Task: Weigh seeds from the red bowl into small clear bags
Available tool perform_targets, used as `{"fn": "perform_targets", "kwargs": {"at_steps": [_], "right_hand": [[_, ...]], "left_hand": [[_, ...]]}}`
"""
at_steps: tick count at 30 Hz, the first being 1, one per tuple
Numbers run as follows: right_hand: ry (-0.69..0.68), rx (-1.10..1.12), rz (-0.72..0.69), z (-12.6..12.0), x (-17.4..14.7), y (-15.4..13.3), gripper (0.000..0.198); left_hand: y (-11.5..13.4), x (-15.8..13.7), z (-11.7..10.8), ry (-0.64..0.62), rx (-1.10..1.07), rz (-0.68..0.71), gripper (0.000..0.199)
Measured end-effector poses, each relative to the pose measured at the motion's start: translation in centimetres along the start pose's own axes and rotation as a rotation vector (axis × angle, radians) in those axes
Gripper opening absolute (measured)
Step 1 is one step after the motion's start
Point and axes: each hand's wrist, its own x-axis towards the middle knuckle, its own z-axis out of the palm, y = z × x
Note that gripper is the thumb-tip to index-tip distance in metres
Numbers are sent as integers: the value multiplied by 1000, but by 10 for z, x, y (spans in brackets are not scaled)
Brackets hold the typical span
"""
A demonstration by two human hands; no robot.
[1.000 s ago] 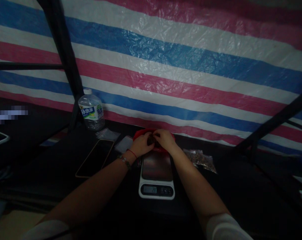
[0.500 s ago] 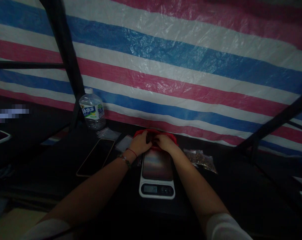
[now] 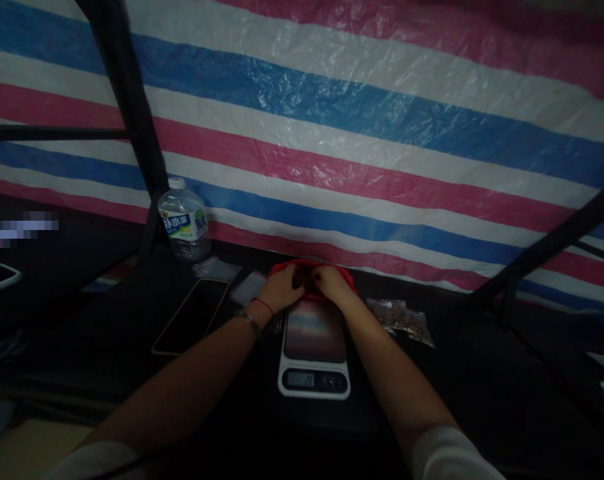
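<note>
Behind the kitchen scale (image 3: 315, 327), a red bag (image 3: 346, 275) lies open, with dark contents between my hands that are too dim to name. My left hand (image 3: 281, 288), a red string and a beaded bracelet at its wrist, reaches into the bag from the left with its fingers curled. From the right, my right hand (image 3: 333, 285) dips in with fingers bent together. Whatever the fingertips hold is hidden in the shadow. The scale's display is lit, and its plate shows in front of the bag.
Small clear bags of brown bits (image 3: 401, 321) lie right of the scale. To the left are a phone (image 3: 192, 317), clear plastic bags (image 3: 217, 268) and a large plastic bottle (image 3: 185, 223). Black frame bars (image 3: 132, 100) and a striped tarp (image 3: 332, 160) stand behind.
Both hands stay over the red bag, with only slight finger movement. The digits on the scale's display look different, though blurred.
</note>
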Motion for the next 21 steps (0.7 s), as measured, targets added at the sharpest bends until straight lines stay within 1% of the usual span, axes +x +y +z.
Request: {"fn": "perform_targets", "kwargs": {"at_steps": [3, 5, 8, 11, 14, 18, 21], "right_hand": [[197, 126, -43, -4, -1, -4, 24], [261, 204, -102, -6, -2, -8, 22], [256, 237, -165, -5, -4, -15, 21], [228, 196, -182, -4, -5, -17, 22], [203, 154, -206, -5, -5, -16, 22], [175, 106, -200, -8, -6, -15, 23], [167, 135, -187, -11, -8, -16, 26]], "left_hand": [[0, 0, 0, -2, -8, 37, 42], [1, 0, 0, -11, -15, 53, 42], [2, -1, -1, -22, -31, 72, 39], [3, -1, -2, -15, -46, 76, 36], [3, -1, -2, 1, -62, 69, 39], [4, -1, -3, -6, -80, 78, 39], [4, -1, -3, -4, -69, 87, 35]]}}
